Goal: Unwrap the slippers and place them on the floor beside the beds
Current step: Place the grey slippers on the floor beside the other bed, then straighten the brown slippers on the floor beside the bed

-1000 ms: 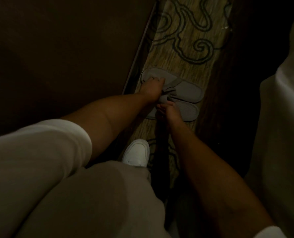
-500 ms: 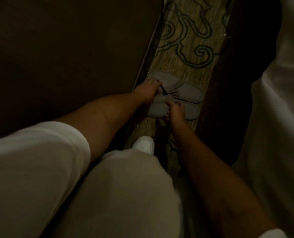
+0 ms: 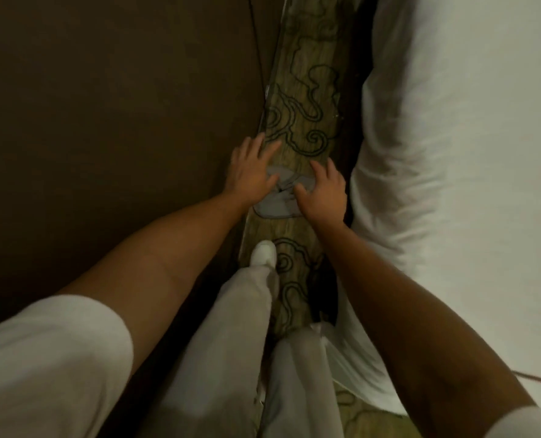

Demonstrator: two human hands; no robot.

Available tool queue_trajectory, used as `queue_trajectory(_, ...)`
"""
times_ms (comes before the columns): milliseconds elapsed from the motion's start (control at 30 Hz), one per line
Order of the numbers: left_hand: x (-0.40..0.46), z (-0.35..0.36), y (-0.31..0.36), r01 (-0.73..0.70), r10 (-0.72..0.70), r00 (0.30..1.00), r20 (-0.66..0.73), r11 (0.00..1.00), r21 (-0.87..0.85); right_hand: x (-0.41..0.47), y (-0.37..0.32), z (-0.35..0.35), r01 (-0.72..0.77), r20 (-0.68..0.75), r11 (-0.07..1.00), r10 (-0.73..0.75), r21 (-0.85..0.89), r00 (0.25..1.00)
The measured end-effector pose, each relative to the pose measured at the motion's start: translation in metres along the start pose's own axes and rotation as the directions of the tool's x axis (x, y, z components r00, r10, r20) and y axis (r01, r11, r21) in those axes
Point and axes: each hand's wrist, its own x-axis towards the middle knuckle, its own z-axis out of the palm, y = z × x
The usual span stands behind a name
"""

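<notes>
A pair of grey slippers [image 3: 277, 202] lies flat on the patterned carpet strip [image 3: 307, 128] between a dark wall and a bed. My left hand [image 3: 252, 172] is above their left side with fingers spread and straight, covering that edge. My right hand [image 3: 324, 192] hovers over their right side, fingers loosely spread, thumb pointing at the straps. Neither hand is curled around the slippers. Whether the palms touch them is hard to tell. The slippers' far ends are hidden under my hands.
A bed with white sheets [image 3: 446, 184] fills the right side. A dark wall panel [image 3: 120, 121] stands on the left. My white shoe [image 3: 263, 252] and light trouser legs [image 3: 231, 343] stand just behind the slippers on the narrow carpet strip.
Both hands have let go of the slipper straps and opened. The view has risen and pulled back, so the slippers now look smaller and lie lengthwise along the carpet.
</notes>
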Motion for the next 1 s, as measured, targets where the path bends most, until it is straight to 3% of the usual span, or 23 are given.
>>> queue_trajectory(200,-0.052,-0.191,0.048,-0.197,0.231,0.96,-0.159,0.958,0.207,-0.062,-0.084,-0.186,0.123,-0.143,0.984,-0.141,-0.127,0.98)
queue_trajectory(400,-0.111,-0.34,0.123,-0.15,0.183,0.949,-0.257,0.978,0.146,-0.142,-0.146,-0.345,0.166,-0.233,0.974,-0.199,-0.154,0.952)
queue_trajectory(600,-0.141,-0.468,0.234,-0.268,0.283,0.885,-0.37,0.959,0.093,-0.224,-0.165,-0.463,0.083,-0.367,0.988,-0.125,-0.126,0.922)
queue_trajectory(700,-0.149,-0.509,0.281,-0.359,0.373,0.823,-0.428,0.926,0.115,-0.257,-0.165,-0.514,0.055,-0.449,0.995,-0.088,-0.086,0.889)
queue_trajectory(833,-0.159,-0.534,0.348,-0.515,0.446,0.688,-0.572,0.856,0.047,-0.3,-0.144,-0.573,0.008,-0.572,0.997,-0.048,-0.072,0.819)
queue_trajectory(1000,-0.185,-0.528,0.434,-0.661,0.62,0.577,-0.532,0.737,0.141,-0.358,-0.095,-0.636,-0.089,-0.701,0.992,0.127,0.09,0.702)
